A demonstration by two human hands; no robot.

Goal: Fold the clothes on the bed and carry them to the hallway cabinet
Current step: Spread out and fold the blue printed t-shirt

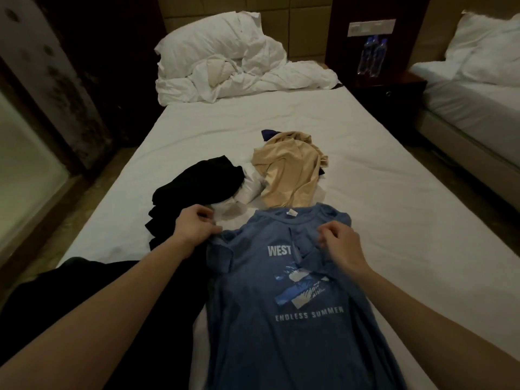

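Note:
A blue T-shirt (281, 327) printed "WEST" and "ENDLESS SUMMER" lies face up on the white bed (394, 209), collar pointing away from me. My left hand (194, 229) pinches its left shoulder. My right hand (340, 246) pinches a fold of cloth at the right shoulder, which is turned in over the chest. Beyond the shirt lie a beige garment (289, 170), a black garment (197, 187) and a white piece (249, 190) between them, all crumpled. A dark blue item (268, 134) peeks out behind the beige one.
A bunched white duvet (253, 80) and pillow (213, 35) fill the head of the bed. A dark nightstand (391, 91) with two water bottles (372, 56) stands at the right, then a second bed (478, 102). Dark cloth (84, 299) lies at lower left.

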